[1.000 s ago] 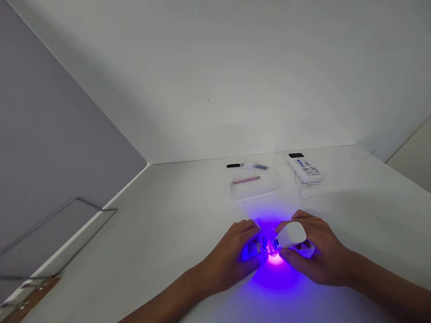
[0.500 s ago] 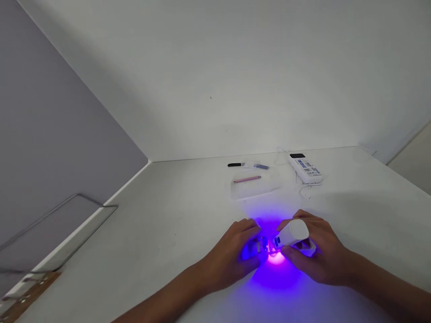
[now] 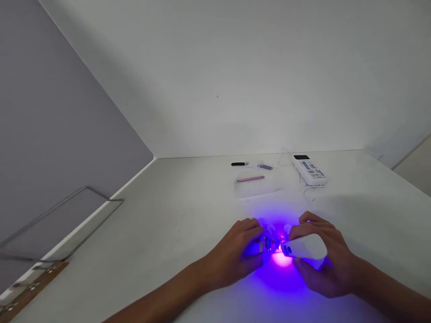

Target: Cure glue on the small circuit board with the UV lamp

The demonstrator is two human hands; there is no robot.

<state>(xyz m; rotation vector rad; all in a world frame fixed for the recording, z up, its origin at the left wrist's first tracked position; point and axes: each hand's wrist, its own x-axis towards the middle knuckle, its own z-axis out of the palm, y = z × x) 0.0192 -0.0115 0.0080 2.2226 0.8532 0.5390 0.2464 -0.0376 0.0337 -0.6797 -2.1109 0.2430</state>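
Note:
My right hand [image 3: 332, 255] is closed round a white handheld UV lamp [image 3: 310, 246], which has small dark buttons near its front end. Its violet light falls on the table and over the fingertips of my left hand [image 3: 234, 255]. That left hand is curled, thumb and fingers gripping a small shiny piece [image 3: 267, 243], whose kind the glare hides. The lamp's front end is close to the piece; whether they touch I cannot tell.
Behind my hands, a pink pen-like stick [image 3: 251, 178] lies on a clear plastic sheet [image 3: 242, 192]. Past it are a black-handled tool [image 3: 239, 164] and a grey-blue capped item [image 3: 265, 166]. A white labelled device [image 3: 310, 170] with a cord lies right. A metal wire frame [image 3: 97, 229] is left.
My right hand and the UV lamp have shifted slightly right and tilted, showing more of the lamp's top. The left hand keeps its grip. The whole view has turned a little.

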